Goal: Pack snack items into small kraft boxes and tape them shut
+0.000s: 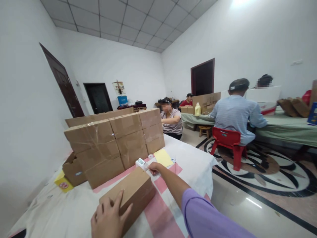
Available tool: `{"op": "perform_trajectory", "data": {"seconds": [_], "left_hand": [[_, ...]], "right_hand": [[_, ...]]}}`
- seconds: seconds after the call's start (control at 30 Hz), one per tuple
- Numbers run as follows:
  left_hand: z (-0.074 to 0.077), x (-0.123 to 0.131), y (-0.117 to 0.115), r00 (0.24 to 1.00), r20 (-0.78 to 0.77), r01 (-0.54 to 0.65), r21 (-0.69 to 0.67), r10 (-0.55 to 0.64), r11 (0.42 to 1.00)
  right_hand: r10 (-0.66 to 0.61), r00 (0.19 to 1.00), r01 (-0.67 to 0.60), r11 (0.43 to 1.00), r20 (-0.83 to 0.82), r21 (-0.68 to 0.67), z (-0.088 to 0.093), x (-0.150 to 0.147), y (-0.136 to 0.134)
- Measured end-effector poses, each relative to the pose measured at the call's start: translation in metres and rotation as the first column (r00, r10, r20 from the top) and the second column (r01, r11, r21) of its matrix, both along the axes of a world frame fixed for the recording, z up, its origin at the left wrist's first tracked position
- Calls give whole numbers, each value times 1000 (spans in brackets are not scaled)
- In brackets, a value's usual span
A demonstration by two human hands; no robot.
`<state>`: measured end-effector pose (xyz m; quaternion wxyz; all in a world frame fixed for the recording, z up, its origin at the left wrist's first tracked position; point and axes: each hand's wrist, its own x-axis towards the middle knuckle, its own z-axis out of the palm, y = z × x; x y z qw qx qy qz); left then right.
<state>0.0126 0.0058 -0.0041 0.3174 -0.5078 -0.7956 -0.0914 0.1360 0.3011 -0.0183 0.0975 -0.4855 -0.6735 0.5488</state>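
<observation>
A closed cardboard box (128, 188) lies on the cloth-covered table in front of me, angled away from me. My left hand (109, 215) rests on its near end with the fingers spread. Past the far end of the box, my right hand (155, 168) is closed, the fingers bent together. Right beside those fingers lies a small white device (141, 163) with what looks like a little display. Whatever the right fingers hold, if anything, is too small to make out. A small white roll (150, 156) and a yellow sheet of paper (163, 158) lie just beyond.
Stacked cardboard boxes (99, 145) form a wall along the table's far left. An open carton (74, 170) and a yellow box (63, 181) stand by it. Scissors (173, 160) lie near the paper. A person on a red chair (226, 137) sits to the right; other people work beyond.
</observation>
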Motion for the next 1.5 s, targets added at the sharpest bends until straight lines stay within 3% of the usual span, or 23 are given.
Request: {"op": "perform_trajectory", "data": {"seconds": [0.1,0.2,0.3,0.37,0.43,0.5,0.57,0.63,0.7,0.8,0.87,0.93,0.97,1.0,1.03,1.1,1.13,1.17,1.2,1.27,1.33,1.4,1.5], "left_hand": [[-2,-2,0,1000,12,18,-8,-18,1000],[0,-7,0,998,47,32,-17,-31,999],[6,-6,-2,992,118,39,-10,-38,999],[11,1,-6,993,113,21,79,-30,997],[12,15,-14,996,53,64,223,-78,973],[9,31,-23,969,-27,241,315,-246,918],[2,47,-32,897,-61,430,341,-437,836],[-5,61,-41,790,-82,593,351,-607,725],[-10,70,-48,679,-91,701,376,-729,606],[-11,81,-56,577,-84,755,435,-812,491],[-7,86,-60,575,-72,741,467,-815,482],[-1,92,-64,580,-49,723,490,-813,487],[2,96,-66,583,-29,709,506,-812,491],[6,100,-69,579,4,689,531,-815,493],[9,105,-71,568,50,669,554,-821,497],[13,114,-77,536,168,633,569,-828,525],[15,118,-79,518,233,620,561,-823,549],[15,120,-82,504,293,610,544,-812,575],[16,120,-85,495,345,599,529,-798,601],[18,114,-93,486,419,539,547,-767,640],[24,99,-103,486,470,423,611,-737,669],[36,79,-114,489,507,317,655,-710,686],[56,51,-122,463,569,290,628,-680,723]], "right_hand": [[30,998,-32,999,56,29,12,11,-13],[43,999,-44,984,11,171,29,28,-27],[56,996,-24,929,-75,368,45,53,-52],[69,989,3,871,-130,491,52,73,-79],[136,981,-11,743,-135,669,56,95,-114],[263,965,-131,434,14,891,56,115,-155],[297,935,-252,179,192,951,56,132,-195],[281,908,-335,48,309,941,55,144,-227],[262,887,-396,8,380,918,54,150,-250],[264,862,-456,34,432,889,52,155,-268],[282,856,-465,56,433,883,50,156,-272],[312,869,-435,114,384,893,48,158,-273],[339,883,-401,183,325,898,46,158,-272],[375,896,-359,297,237,885,44,158,-270],[411,903,-319,451,124,834,42,158,-267],[443,888,-297,755,-121,584,37,157,-262],[439,872,-320,846,-215,427,33,156,-261],[427,863,-348,889,-270,296,29,154,-260],[422,864,-368,902,-273,226,23,154,-261],[404,905,-357,891,-133,281,9,154,-266],[365,924,-377,831,111,409,-10,157,-273],[343,892,-446,772,294,453,-30,162,-276],[310,898,-435,735,313,519,-39,164,-265]]}}
